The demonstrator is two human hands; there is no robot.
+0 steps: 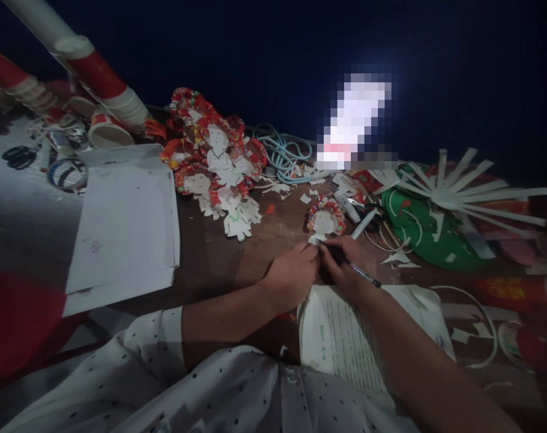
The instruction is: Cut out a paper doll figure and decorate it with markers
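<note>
My right hand is closed around a dark pen, whose tip end points up and left toward my left hand. My left hand has its fingers curled and pressed on the lower white part of a small paper figure. This figure has a round pale middle ringed with crumpled red wrapper, and my fingers hide its lower end. Under my right forearm lies an open printed booklet. To the left, several similar paper figures with red rings are heaped together.
A white cardboard sheet lies at the left, with stacked paper cups behind it. Light blue cord is coiled at the back. On the right are a white paper-strip fan, a green piece and paper scraps.
</note>
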